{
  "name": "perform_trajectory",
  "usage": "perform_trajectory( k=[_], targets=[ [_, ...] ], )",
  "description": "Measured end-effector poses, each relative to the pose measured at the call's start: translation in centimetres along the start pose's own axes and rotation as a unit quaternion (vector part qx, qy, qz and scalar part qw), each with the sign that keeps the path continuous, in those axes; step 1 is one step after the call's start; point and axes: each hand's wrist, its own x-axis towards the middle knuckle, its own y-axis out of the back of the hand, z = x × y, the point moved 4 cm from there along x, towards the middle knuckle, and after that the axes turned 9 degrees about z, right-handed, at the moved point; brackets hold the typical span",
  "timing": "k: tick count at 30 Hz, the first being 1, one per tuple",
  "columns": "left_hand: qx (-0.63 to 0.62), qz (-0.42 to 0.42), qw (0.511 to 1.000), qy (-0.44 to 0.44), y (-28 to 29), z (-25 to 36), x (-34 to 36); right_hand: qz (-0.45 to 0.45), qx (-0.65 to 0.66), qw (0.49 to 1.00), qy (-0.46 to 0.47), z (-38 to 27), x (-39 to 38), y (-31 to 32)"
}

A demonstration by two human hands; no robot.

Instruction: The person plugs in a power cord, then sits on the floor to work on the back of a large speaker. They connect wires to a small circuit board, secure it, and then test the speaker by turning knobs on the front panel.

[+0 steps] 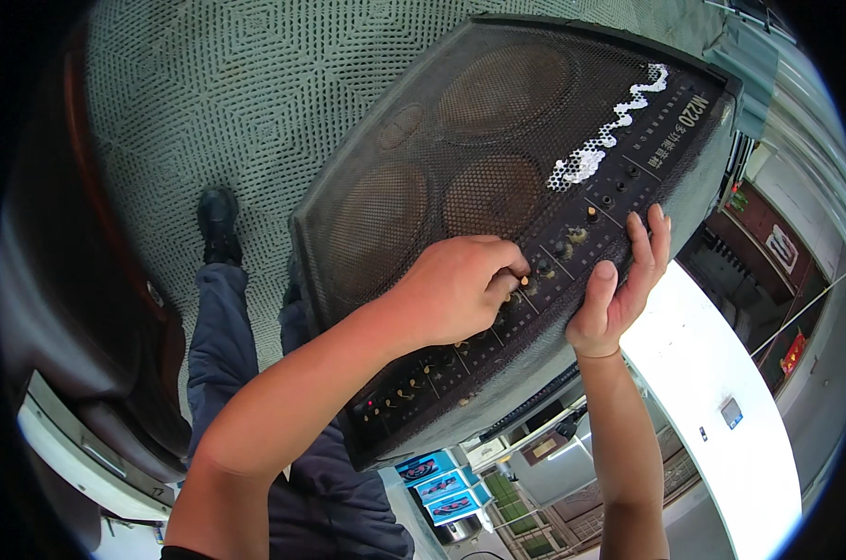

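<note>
A large black speaker amplifier (386, 261) with a metal mesh grille fills the middle of the view, tilted across it. Its control panel (558, 291) carries rows of small knobs, some with yellowish residue. Reaching over from the lower left, my left hand (460, 285) has its fingers closed on a control knob (524, 281) near the panel's middle; the fingertips are partly hidden. My right hand (624, 285) is open and holds nothing, its thumb raised and fingers apart. It lies against the cabinet's edge beside the panel.
Ragged white material (586, 161) sticks to the grille. A dark leather seat (77, 252) stands at left on the patterned green-grey floor mat (246, 93). My shoe (219, 222) is on the mat. Blue boxes (446, 490) and a bright white surface (712, 373) lie beyond the cabinet.
</note>
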Motion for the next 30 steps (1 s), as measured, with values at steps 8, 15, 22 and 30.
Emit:
perform_trajectory(
  k=[8, 15, 22, 30],
  targets=[
    [-0.008, -0.015, 0.998, 0.060, 0.5, -0.1, -0.3, -0.005, -0.003, 1.000, -0.002, 0.0, 0.0, 0.1],
    [-0.024, -0.013, 0.998, 0.055, 1.2, -0.7, -0.6, -0.005, -0.001, 1.000, -0.002, 0.1, 0.0, 0.0],
    [-0.009, 0.006, 1.000, 0.026, 0.8, 0.1, 0.6, -0.012, -0.005, 1.000, 0.002, 0.1, -0.1, 0.1],
    [-0.053, -0.025, 0.992, 0.112, 1.5, -1.5, -2.0, -0.014, 0.005, 1.000, -0.011, 0.0, -0.1, 0.1]
  ],
)
